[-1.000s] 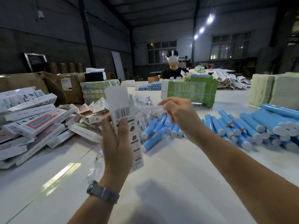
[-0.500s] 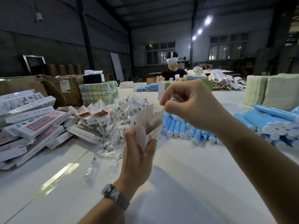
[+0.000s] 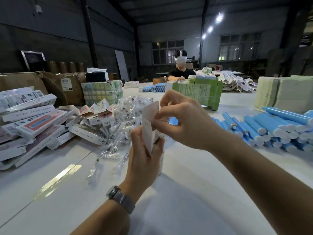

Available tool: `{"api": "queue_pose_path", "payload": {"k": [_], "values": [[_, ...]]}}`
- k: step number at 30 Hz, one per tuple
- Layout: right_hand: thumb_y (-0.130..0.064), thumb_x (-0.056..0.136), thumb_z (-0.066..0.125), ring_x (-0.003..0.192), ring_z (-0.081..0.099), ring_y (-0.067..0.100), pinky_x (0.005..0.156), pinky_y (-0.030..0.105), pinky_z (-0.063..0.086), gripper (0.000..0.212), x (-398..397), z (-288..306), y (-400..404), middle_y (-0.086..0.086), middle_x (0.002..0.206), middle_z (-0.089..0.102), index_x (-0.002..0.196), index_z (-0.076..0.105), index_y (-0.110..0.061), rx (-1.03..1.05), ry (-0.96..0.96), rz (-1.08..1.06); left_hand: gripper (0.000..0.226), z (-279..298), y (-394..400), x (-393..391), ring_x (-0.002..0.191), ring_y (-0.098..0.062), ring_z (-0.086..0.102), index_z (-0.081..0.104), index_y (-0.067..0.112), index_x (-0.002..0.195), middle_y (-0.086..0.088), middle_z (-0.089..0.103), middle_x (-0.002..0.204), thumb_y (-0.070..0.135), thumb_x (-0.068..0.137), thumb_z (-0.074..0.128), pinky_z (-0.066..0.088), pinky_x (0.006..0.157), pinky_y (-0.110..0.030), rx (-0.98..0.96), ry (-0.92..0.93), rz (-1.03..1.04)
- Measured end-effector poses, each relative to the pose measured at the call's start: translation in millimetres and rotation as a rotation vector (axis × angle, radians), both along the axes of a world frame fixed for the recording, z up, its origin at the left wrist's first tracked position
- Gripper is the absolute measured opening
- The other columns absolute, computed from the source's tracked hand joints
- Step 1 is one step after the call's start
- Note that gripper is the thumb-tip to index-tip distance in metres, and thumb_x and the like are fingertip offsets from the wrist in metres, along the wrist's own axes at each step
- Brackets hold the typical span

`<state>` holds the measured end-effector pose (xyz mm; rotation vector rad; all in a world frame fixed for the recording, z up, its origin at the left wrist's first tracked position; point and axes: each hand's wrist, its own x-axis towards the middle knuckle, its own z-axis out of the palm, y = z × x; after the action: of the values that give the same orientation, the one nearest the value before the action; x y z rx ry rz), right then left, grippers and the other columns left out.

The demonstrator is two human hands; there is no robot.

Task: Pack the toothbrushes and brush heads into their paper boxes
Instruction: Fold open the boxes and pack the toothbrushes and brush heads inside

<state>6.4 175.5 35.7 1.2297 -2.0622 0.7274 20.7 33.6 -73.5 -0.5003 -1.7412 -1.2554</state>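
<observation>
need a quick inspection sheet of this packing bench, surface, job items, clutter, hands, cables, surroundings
surface: white table, glossy, glare strip near left edge
job's things: small paper box held upright, top flap open; blue toothbrush handles piled at right; bagged brush heads heaped centre; printed boxes stacked at left
clutter: loose bags spilled toward the near edge
hands: left hand grips the box; right hand pinches at its open top
cables: nothing seen
surroundings: green flat stack, brown cartons, seated person opposite
</observation>
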Motion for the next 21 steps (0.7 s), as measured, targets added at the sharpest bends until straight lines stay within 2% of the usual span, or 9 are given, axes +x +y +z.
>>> {"api": "queue_pose_path", "payload": {"k": [2, 5, 7, 9, 11, 13, 14, 17, 21], "values": [[-0.036, 0.092, 0.065, 0.08, 0.044, 0.005, 0.07, 0.029, 0.04, 0.024, -4.3, -5.4, 0.7, -0.006, 0.097, 0.048, 0.086, 0.078, -0.017, 0.012, -0.008, 0.001, 0.031, -0.1, -0.3, 1.3, 0.089, -0.018, 0.064, 0.035, 0.036, 0.113, 0.013, 0.06, 0.104, 0.045, 0.09, 0.054, 0.054, 0.072, -0.048, -0.001, -0.024, -0.006], [-0.045, 0.094, 0.053, 0.098, 0.039, 0.01, 0.082, 0.034, 0.04, 0.036, -9.2, -11.5, 2.4, -0.008, 0.11, 0.041, 0.096, 0.078, -0.02, 0.097, -0.055, -0.035, 0.041, 3.9, 0.7, 3.6, 0.091, -0.025, 0.068, 0.027, 0.044, 0.122, 0.001, 0.064, 0.111, 0.036, 0.093, 0.055, 0.056, 0.075, -0.054, 0.014, -0.04, -0.056], [-0.044, 0.094, 0.055, 0.102, 0.042, 0.011, 0.084, 0.03, 0.042, 0.032, -12.1, -14.1, 2.1, -0.009, 0.114, 0.041, 0.104, 0.076, -0.022, 0.069, -0.075, -0.042, 0.049, 5.4, -1.4, 3.1, 0.095, -0.024, 0.069, 0.023, 0.039, 0.129, 0.008, 0.065, 0.115, 0.02, 0.097, 0.054, 0.059, 0.077, -0.046, 0.026, -0.023, -0.108], [-0.028, 0.09, 0.069, 0.096, 0.05, 0.011, 0.078, 0.02, 0.043, 0.019, -15.2, -17.6, 0.9, -0.009, 0.113, 0.047, 0.108, 0.071, -0.022, -0.067, -0.129, -0.002, 0.051, 7.1, -4.8, 2.4, 0.095, -0.017, 0.069, 0.025, 0.04, 0.132, 0.019, 0.065, 0.113, 0.011, 0.098, 0.049, 0.059, 0.074, -0.032, 0.028, -0.001, -0.129], [-0.009, 0.086, 0.073, 0.089, 0.057, 0.01, 0.068, 0.019, 0.048, 0.028, -19.1, -21.7, 0.8, -0.008, 0.109, 0.056, 0.107, 0.064, -0.025, -0.192, -0.277, 0.118, 0.048, 9.1, -7.0, 2.6, 0.095, -0.012, 0.068, 0.029, 0.041, 0.133, 0.024, 0.063, 0.114, 0.011, 0.099, 0.046, 0.059, 0.074, -0.028, 0.018, 0.008, -0.12], [-0.002, 0.085, 0.073, 0.089, 0.061, 0.011, 0.066, 0.025, 0.055, 0.037, -22.1, -25.4, 1.7, -0.005, 0.109, 0.063, 0.108, 0.061, -0.028, -0.248, -0.376, 0.202, 0.04, 10.2, -8.4, 3.7, 0.096, -0.01, 0.067, 0.033, 0.037, 0.13, 0.027, 0.063, 0.114, 0.012, 0.101, 0.044, 0.059, 0.073, -0.026, 0.029, 0.008, -0.121], [-0.001, 0.084, 0.074, 0.091, 0.061, 0.011, 0.068, 0.028, 0.057, 0.04, -23.4, -27.0, 2.5, -0.005, 0.109, 0.065, 0.109, 0.061, -0.029, -0.261, -0.386, 0.21, 0.039, 10.5, -8.8, 4.4, 0.095, -0.01, 0.068, 0.033, 0.039, 0.129, 0.027, 0.063, 0.114, 0.012, 0.102, 0.044, 0.06, 0.073, -0.027, 0.039, 0.004, -0.128], [-0.002, 0.082, 0.075, 0.096, 0.062, 0.012, 0.072, 0.031, 0.057, 0.047, -26.2, -32.1, 3.4, -0.011, 0.112, 0.066, 0.113, 0.059, -0.033, -0.302, -0.431, 0.255, 0.038, 11.3, -8.3, 6.7, 0.09, -0.024, 0.068, 0.039, 0.05, 0.12, 0.018, 0.064, 0.111, 0.016, 0.102, 0.045, 0.063, 0.067, -0.047, 0.098, -0.048, -0.192], [-0.008, 0.084, 0.075, 0.094, 0.059, 0.007, 0.076, 0.028, 0.055, 0.036, -26.3, -36.3, 0.8, -0.015, 0.106, 0.067, 0.108, 0.062, -0.032, -0.285, -0.491, 0.325, 0.036, 10.8, -7.3, 7.5, 0.084, -0.029, 0.068, 0.043, 0.051, 0.117, 0.011, 0.066, 0.108, 0.019, 0.101, 0.045, 0.06, 0.066, -0.056, 0.12, -0.059, -0.233]]}}
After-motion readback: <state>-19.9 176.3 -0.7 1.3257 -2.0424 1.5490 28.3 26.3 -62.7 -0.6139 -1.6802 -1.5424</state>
